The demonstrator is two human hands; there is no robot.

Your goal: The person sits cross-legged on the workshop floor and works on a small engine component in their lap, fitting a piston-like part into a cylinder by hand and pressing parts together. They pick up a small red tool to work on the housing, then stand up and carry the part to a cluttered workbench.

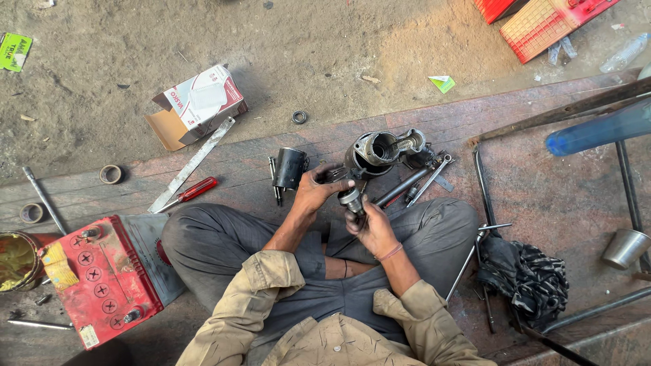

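- Two bare hands at work over the lap, head view only; person sits cross-legged on a reddish floor slab [542, 196].
- Right hand [373, 227]: fingers curled shut around a small metal cylindrical part [351, 199], held roughly upright, long axis pointing away from the body.
- Left hand [313, 192]: fingers bent, fingertips on the top end of the same part from the left. Cannot tell if it pinches or just steadies.
- Key relation: the part sits between both hands, right hand below and near, left hand above and left. Its top end points at the dark metal housing [380, 150] lying just beyond on the floor, open bore facing up towards the camera.
- Left hand is the closer one to the housing, almost touching its near edge.
- Just left of the hands: black cylindrical sleeve [289, 167], upright.
- Right of the housing: a spanner [430, 177] and a dark rod [401, 188], both lying diagonal.
- Farther left: red-handled screwdriver [193, 192], flat metal strip [193, 163], opened cardboard box [196, 105].
- Near left: red battery [102, 278], caps up.
- Right side: crumpled dark cloth [525, 278], small metal cup [625, 247], blue tube [600, 129].
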